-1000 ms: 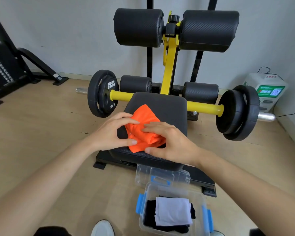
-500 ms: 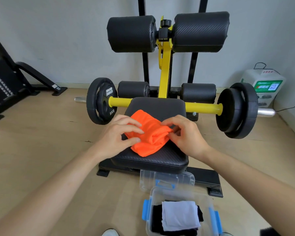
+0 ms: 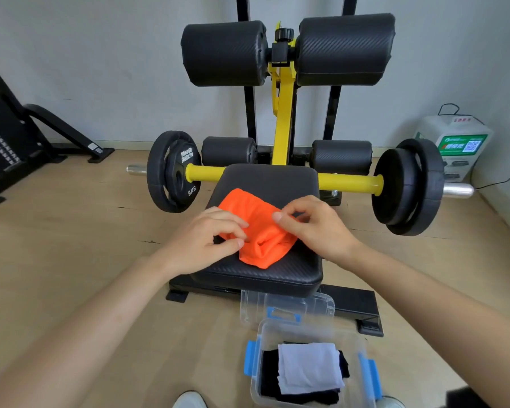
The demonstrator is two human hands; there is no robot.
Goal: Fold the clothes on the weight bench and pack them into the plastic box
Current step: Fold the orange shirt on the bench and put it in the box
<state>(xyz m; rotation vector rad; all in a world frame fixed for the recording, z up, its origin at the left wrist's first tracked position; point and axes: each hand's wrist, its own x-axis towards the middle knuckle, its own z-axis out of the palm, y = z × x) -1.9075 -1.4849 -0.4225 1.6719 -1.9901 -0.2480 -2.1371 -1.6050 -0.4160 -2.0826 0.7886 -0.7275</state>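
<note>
Orange garment (image 3: 258,228) pinched by left hand (image 3: 209,240) and right hand (image 3: 315,225).

Small gym or workout room showing. Padded black weight bench (image 3: 271,184) standing mid-floor, yellow frame (image 3: 283,119) rising behind it and carrying foam roller pads (image 3: 224,53) up high. Yellow bar (image 3: 348,181) lying across behind seat, holding black weight plate (image 3: 171,172) marked 5KG at left and stacked plates (image 3: 407,187) at right. Second black exercise machine (image 3: 6,142) standing by left wall. Wood-look floor (image 3: 71,231) and plain pale wall (image 3: 100,54) surrounding gear.
</note>
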